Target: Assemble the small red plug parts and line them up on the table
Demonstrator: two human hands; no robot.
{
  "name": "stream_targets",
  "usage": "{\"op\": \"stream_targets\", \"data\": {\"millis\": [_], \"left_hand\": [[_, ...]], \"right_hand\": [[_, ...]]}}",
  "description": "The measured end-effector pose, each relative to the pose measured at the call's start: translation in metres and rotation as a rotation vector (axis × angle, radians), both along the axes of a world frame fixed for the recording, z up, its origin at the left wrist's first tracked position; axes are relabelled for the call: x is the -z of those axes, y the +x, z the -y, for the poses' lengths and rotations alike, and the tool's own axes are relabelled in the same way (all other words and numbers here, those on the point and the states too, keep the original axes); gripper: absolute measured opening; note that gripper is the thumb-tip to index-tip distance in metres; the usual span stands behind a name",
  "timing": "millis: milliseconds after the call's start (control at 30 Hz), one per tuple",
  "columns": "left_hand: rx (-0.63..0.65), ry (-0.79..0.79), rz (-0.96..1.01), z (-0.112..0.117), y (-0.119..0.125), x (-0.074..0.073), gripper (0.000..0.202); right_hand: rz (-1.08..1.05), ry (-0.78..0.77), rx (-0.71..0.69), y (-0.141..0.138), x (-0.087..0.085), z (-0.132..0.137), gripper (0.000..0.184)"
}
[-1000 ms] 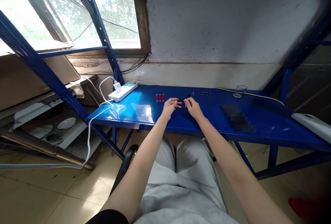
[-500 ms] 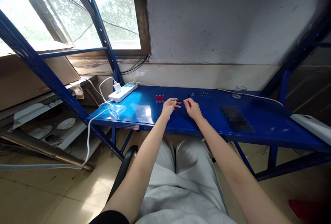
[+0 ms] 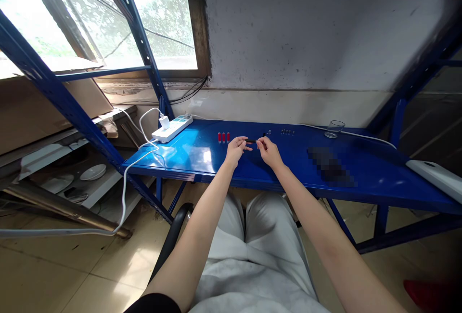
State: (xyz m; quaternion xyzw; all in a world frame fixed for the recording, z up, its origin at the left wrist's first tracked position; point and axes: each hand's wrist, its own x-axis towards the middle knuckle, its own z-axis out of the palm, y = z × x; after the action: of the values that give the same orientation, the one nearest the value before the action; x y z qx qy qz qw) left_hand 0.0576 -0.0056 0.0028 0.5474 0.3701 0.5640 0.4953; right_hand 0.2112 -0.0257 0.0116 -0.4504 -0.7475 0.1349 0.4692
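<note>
Over the blue metal shelf [image 3: 202,159] my left hand [image 3: 236,149] and my right hand [image 3: 269,150] are close together. A thin black stick-like object [image 3: 251,140] spans between them, its ends pinched in the fingertips of both. Just left of my left hand stand three small red cylinders [image 3: 223,136] in a row. A few tiny dark pieces [image 3: 287,131] lie behind my right hand.
A white power strip [image 3: 172,127] with a plugged charger and cable sits at the shelf's left back. A clear glass [image 3: 334,128] stands at the back right, a white flat device [image 3: 435,176] lies far right, and a blurred dark patch [image 3: 332,166] in between. Blue rack posts rise at both sides.
</note>
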Motion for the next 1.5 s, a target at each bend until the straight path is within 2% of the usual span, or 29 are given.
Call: {"op": "stream_targets", "data": {"millis": [100,333,667,933,1200,1500], "left_hand": [[-0.002,-0.002,-0.004,0.002,0.001,-0.002,0.018],[0.085,0.069,-0.056,0.005,0.003,-0.002,0.023],[0.008,0.061,-0.05,0.002,0.003,0.001,0.023],[-0.069,0.089,-0.126,-0.001,0.005,0.006,0.02],[-0.195,0.131,-0.25,0.009,0.004,-0.002,0.034],[-0.174,0.057,-0.147,0.006,0.005,-0.001,0.036]], "right_hand": [[-0.01,-0.008,-0.001,0.0,-0.001,0.001,0.033],[-0.044,-0.015,0.011,0.003,0.0,0.0,0.034],[-0.018,-0.016,0.003,-0.001,0.001,-0.001,0.034],[-0.008,-0.032,-0.019,-0.003,0.003,-0.001,0.033],[-0.009,-0.014,-0.04,-0.004,0.003,-0.001,0.034],[0.007,0.007,-0.064,-0.005,0.003,0.0,0.033]]}}
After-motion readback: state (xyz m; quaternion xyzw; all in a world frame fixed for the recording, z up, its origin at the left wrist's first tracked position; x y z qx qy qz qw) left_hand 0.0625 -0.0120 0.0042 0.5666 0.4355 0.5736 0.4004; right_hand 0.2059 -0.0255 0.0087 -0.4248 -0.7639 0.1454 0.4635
